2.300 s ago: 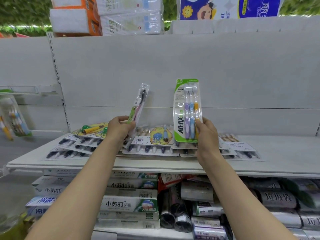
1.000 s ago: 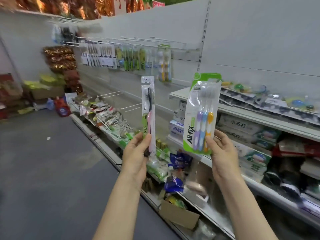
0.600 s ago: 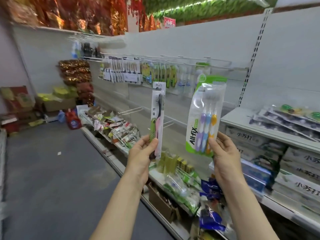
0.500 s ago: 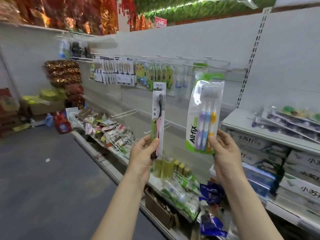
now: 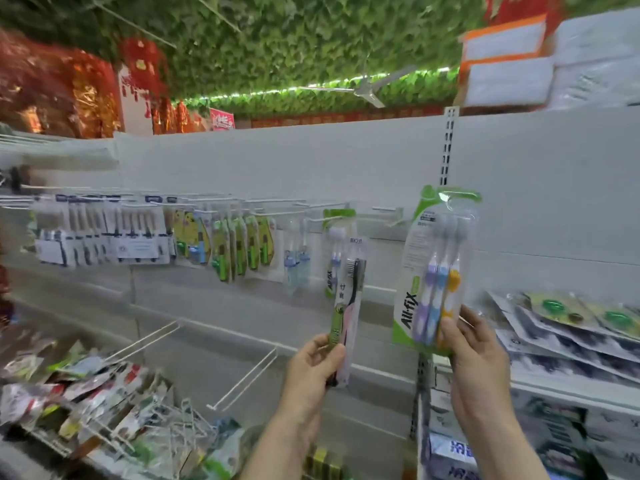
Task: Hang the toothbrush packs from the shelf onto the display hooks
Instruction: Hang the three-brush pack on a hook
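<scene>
**Two toothbrush packs held up before the hook row**

At the lower left corner of the display wall, a tangled white wire rack (image 5: 180, 420) holds a jumble of small foil sachets (image 5: 69, 382). Above it, a row of white wire display hooks (image 5: 221, 204) runs along the white back panel (image 5: 277, 161). From the row's left end hang dark-headed brushes on white cards (image 5: 104, 237), then green-backed blister packs (image 5: 239, 247). Next come clear packs with pale blue brushes (image 5: 294, 261) and a green-topped All-fix pack (image 5: 337, 220). At the row's right end a bare hook (image 5: 382, 209) juts out.

The left hand (image 5: 311, 368) pinches the bottom of a slim clear pack (image 5: 348, 306) holding one black-and-pink toothbrush beside a green strip. The thumb is in front, and the pack stands upright before the hanging All-fix pack.

The right hand (image 5: 479, 358) grips the lower right corner of a wide clear blister pack (image 5: 433, 271). It has a green card and purple, blue and yellow toothbrushes. It is also upright, and its hang hole sits to the right of the bare hook. The two held packs are near each other but apart, and neither is on a hook.

At the right edge, a white shelf (image 5: 554, 388) carries overlapping flat toothbrush packs (image 5: 571, 327) along its front edge. Beneath it are blurred boxes (image 5: 450, 455).
</scene>
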`<action>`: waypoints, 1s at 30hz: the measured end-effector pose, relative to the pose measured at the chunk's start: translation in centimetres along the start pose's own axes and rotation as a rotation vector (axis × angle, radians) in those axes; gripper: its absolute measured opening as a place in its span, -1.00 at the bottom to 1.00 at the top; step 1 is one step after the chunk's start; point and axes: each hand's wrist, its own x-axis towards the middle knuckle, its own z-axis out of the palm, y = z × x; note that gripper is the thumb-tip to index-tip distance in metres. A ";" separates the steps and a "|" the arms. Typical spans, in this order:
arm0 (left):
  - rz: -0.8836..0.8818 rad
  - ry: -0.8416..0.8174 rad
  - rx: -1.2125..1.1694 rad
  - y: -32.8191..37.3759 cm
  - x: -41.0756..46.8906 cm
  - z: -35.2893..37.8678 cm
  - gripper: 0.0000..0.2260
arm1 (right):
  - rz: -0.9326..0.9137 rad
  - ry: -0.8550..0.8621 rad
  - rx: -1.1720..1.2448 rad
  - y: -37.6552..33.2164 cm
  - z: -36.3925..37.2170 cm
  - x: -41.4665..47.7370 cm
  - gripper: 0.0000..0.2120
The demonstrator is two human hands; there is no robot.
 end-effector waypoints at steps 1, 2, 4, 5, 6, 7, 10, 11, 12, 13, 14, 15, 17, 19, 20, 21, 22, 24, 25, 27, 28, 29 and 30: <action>-0.009 -0.031 0.001 -0.1 1.1 0.4 -0.83 | -0.020 0.025 0.000 0.0 0.0 0.6 -0.81; -0.019 -0.056 0.005 -0.4 2.2 0.9 -0.84 | -0.040 0.055 0.005 -0.2 0.1 1.1 -0.78; -0.034 -0.107 0.013 -0.8 4.2 1.9 -0.84 | -0.085 0.106 -0.007 -0.3 0.1 2.0 -0.65; -0.043 -0.137 0.015 -0.9 5.0 2.3 -0.83 | -0.101 0.138 -0.015 -0.2 0.1 2.3 -0.69; -0.054 -0.168 0.014 -1.1 5.8 2.7 -0.83 | -0.110 0.169 -0.021 -0.1 0.1 2.5 -0.78; -0.066 -0.201 0.010 -1.3 6.4 3.0 -0.83 | -0.124 0.193 -0.028 0.0 0.0 2.6 -0.81; -0.095 -0.299 0.023 -1.7 8.0 3.8 -0.83 | -0.145 0.280 -0.054 0.2 -0.2 2.5 -0.77; -0.099 -0.312 0.023 -1.9 8.5 3.9 -0.83 | -0.151 0.309 -0.066 0.3 -0.2 2.5 -0.77; -0.099 -0.319 0.017 -2.0 8.9 3.8 -0.82 | -0.154 0.336 -0.071 0.2 -0.1 2.5 -0.76; -0.097 -0.324 0.010 -2.0 9.3 3.8 -0.81 | -0.160 0.355 -0.074 0.2 -0.1 2.5 -0.76; -0.096 -0.325 -0.001 -2.1 9.7 3.8 -0.80 | -0.165 0.370 -0.075 0.3 0.0 2.5 -0.75; -0.098 -0.318 -0.009 -2.1 10.1 3.9 -0.79 | -0.172 0.377 -0.074 0.4 0.1 2.5 -0.73; -0.104 -0.293 -0.032 -2.2 10.6 4.2 -0.79 | -0.177 0.377 -0.072 0.5 0.3 2.4 -0.70; -0.107 -0.280 -0.065 -2.4 11.0 4.7 -0.82 | -0.180 0.365 -0.082 0.4 0.5 2.6 -0.73; -0.108 -0.267 -0.073 -2.7 11.1 4.9 -0.83 | -0.180 0.356 -0.091 0.4 0.5 2.7 -0.74; -0.109 -0.251 -0.078 -3.0 11.3 5.1 -0.83 | -0.176 0.346 -0.099 0.4 0.5 2.9 -0.74; -0.113 -0.235 -0.088 -3.3 11.5 5.3 -0.82 | -0.171 0.333 -0.100 0.2 0.5 3.2 -0.73; -0.118 -0.213 -0.103 -3.7 12.4 5.8 -0.81 | -0.165 0.299 -0.093 0.0 0.5 4.0 -0.73; -0.114 -0.204 -0.096 -3.9 13.0 6.1 -0.79 | -0.164 0.280 -0.092 0.0 0.5 4.4 -0.74; -0.102 -0.180 -0.079 -4.2 14.4 6.8 -0.77 | -0.168 0.240 -0.087 0.0 0.5 5.1 -0.74; -0.099 -0.162 -0.072 -4.4 15.2 7.2 -0.77 | -0.166 0.221 -0.082 0.0 0.4 5.4 -0.74; -0.097 -0.145 -0.063 -4.6 16.0 7.6 -0.78 | -0.162 0.204 -0.076 0.1 0.4 5.7 -0.74; -0.094 -0.132 -0.053 -4.9 16.9 8.0 -0.79 | -0.157 0.189 -0.069 0.3 0.3 6.0 -0.74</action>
